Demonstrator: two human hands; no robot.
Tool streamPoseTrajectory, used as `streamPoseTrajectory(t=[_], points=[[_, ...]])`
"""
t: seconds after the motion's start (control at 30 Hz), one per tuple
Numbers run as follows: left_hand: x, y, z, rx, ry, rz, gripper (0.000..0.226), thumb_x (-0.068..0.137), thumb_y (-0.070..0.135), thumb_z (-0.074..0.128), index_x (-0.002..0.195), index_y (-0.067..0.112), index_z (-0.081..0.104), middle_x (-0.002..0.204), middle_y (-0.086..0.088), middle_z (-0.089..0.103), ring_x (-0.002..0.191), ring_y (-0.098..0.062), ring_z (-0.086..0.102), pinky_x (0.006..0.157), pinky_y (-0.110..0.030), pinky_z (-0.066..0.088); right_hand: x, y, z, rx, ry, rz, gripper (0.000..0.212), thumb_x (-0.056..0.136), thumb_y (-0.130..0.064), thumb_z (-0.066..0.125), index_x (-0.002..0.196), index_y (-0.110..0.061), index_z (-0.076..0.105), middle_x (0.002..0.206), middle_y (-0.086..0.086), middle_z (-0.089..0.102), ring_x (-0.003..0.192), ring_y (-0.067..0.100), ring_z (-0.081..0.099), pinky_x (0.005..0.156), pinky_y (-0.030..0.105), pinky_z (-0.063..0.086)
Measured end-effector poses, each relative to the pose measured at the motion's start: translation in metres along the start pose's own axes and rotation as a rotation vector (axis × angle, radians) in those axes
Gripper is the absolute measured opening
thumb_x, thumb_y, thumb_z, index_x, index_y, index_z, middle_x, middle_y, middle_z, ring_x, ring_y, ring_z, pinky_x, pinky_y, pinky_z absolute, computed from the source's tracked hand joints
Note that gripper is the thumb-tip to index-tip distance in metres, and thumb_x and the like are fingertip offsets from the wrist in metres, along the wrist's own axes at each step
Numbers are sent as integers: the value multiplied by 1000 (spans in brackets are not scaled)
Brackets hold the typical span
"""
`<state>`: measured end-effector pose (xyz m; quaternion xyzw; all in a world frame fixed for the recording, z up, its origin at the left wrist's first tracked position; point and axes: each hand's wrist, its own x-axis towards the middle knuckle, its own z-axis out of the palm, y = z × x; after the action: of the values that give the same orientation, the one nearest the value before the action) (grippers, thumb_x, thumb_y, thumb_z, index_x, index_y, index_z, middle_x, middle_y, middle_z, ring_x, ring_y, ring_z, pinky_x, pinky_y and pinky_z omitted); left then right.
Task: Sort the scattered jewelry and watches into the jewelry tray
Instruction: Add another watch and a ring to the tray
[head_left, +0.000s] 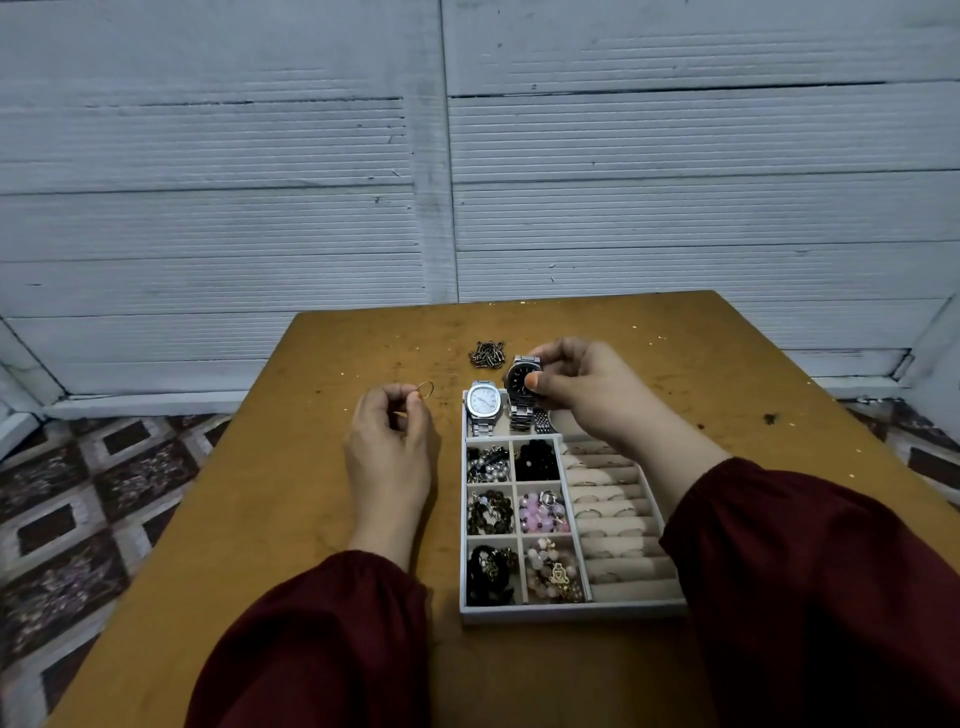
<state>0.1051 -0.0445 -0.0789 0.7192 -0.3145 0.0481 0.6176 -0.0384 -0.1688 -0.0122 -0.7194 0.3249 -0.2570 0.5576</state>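
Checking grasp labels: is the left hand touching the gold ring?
Touching. The head view shows the left hand pinching the thin gold ring between fingertips, above the table.

right hand (582, 395) hiding third watch (542, 420), ring slots (618, 514) partly covered

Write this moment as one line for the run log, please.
left hand: holds thin gold ring | right hand: holds dark-dial steel watch over white jewelry tray | small dark chain: on table
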Motion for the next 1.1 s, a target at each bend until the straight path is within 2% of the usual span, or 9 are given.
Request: streamPoseTrajectory(t=[0.2,0.3,0.37,0.53,0.6,0.73,0.9,1.0,1.1], points=[[0,1,0,-5,10,10,7,91,15,56,90,21,58,86,-6,64,74,-24,61,64,-33,50,5,-3,0,-39,-26,45,17,91,0,57,88,-16,56,80,6,63,56,12,53,60,23,48],[1,0,1,-6,16,4,8,91,14,56,89,22,58,87,-7,64,74,-23,60,65,-33,48,8,-3,1,-71,-33,77,12,91,1,57,97,-10,57,83,9,62,56,13,53,61,25,47],[1,-1,1,-14,18,4,9,91,14,56,89,22,58,87,-8,64,73,-23,59,64,-33,48,11,-3,3,-117,-39,88,18,91,0,58,107,-7,57,80,8,60,56,14,52,62,27,47],[1,0,1,-27,17,19,11,92,12,57,88,22,57,86,-8,63,71,-22,58,62,-29,46,16,0,6,-282,-32,45,19,91,-4,60,108,-12,59,72,2,56,57,13,52,70,36,48],[1,0,1,-27,17,20,12,92,12,57,87,23,56,85,-7,63,71,-22,58,62,-30,46,16,2,9,-349,-32,20,18,90,-5,61,104,-16,60,71,2,55,60,15,53,72,37,50],[1,1,0,-20,10,17,9,92,13,56,89,21,57,87,-6,63,73,-20,57,62,-24,44,13,4,15,-446,10,-33,20,86,-6,65,98,-22,63,86,4,61,79,24,61,80,44,56],[1,1,0,-9,5,18,8,92,13,56,89,21,57,88,-4,63,74,-18,56,62,-22,43,9,1,18,-602,30,-79,23,83,-8,69,103,-20,67,100,5,66,90,23,63,82,39,54],[1,2,0,2,6,15,8,92,14,56,89,21,58,88,-4,63,72,-16,56,61,-21,43,9,-1,17,-718,29,-108,29,79,-10,72,106,-19,68,93,-1,62,87,17,56,78,27,46],[1,2,0,4,7,14,9,92,14,56,88,21,57,87,-4,63,72,-17,57,62,-27,46,8,-2,16,-792,28,-128,31,79,-11,73,109,-18,67,93,0,61,89,18,54,83,29,45]])
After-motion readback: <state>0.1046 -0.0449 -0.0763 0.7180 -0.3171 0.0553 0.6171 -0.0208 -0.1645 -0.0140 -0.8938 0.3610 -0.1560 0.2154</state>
